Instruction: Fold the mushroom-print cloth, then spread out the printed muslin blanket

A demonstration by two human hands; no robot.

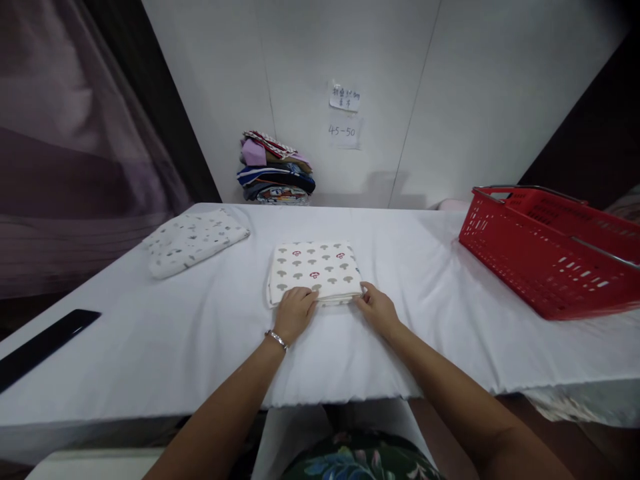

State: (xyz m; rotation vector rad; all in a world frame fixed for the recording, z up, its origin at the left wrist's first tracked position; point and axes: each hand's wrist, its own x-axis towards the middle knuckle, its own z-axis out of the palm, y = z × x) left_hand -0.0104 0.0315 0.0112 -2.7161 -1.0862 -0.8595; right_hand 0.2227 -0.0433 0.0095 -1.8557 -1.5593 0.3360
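Note:
A folded white cloth [320, 267] with grey-brown and a few red mushroom prints lies flat in the middle of the table. At its front edge, left of centre, my left hand [296, 312] rests with fingers closed on the fabric, the thumb pointing right along the edge. My right hand [377, 310] pinches the front right corner between thumb and fingers. The layers show as a thin stack along the front edge. Farther left lies another folded white cloth [195, 240] with small grey-green prints, apart from both hands.
A white sheet covers the table [210, 360]. On the right stands a red plastic basket [550, 260] with metal handles. A black flat object [45, 343] lies at the left edge. Several folded fabrics [276, 170] are stacked at the back, by a wall with paper notes [344, 113].

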